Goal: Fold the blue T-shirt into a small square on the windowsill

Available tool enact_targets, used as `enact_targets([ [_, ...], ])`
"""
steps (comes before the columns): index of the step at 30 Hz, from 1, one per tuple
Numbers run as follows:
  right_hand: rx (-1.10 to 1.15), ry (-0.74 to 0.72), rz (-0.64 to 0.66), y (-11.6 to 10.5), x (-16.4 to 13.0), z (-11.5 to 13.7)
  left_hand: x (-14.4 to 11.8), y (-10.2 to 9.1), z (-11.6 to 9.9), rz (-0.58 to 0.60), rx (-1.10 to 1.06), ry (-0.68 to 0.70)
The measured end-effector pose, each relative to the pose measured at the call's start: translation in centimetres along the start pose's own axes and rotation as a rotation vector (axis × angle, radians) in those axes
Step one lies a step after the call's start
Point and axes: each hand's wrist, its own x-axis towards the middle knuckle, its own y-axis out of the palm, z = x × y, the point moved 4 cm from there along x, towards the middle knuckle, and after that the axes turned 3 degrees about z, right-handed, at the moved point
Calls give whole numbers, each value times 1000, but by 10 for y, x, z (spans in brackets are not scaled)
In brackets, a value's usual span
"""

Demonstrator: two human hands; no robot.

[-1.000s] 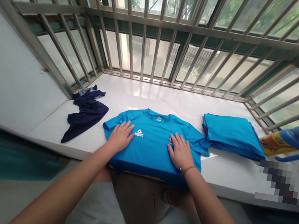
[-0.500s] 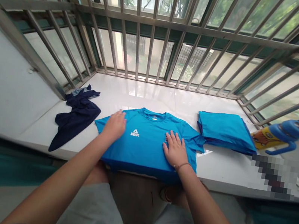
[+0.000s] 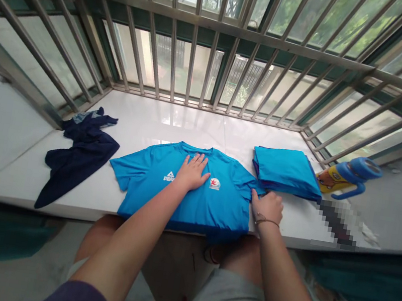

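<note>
This looked like a home, at a bay window used for sorting laundry. A glossy white tiled sill (image 3: 175, 121) ran beneath a cage of metal security bars (image 3: 194, 47) fixed outside green-framed panes, the kind fitted to a flat's window, with trees and another building visible beyond. Household clothing lay on the ledge: 1 blue T-shirt (image 3: 194, 195) spread flat, a stack of folded blue shirts (image 3: 285, 171) to the right, and a crumpled navy garment (image 3: 78, 151) to the left. A child's yellow-and-blue drinking bottle (image 3: 347, 176) lay on its side in the right corner.
</note>
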Motion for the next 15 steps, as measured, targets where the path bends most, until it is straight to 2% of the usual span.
enact_targets([
  [6, 141, -35, 38, 12, 18, -8, 2, 0, -1, 9, -3, -13],
  [12, 342, 82, -68, 9, 39, -24, 1, -2, 0, 32, -5, -4],
  [15, 431, 21, -116, 7, 49, -23, 1, -3, -1, 40, -18, -7],
])
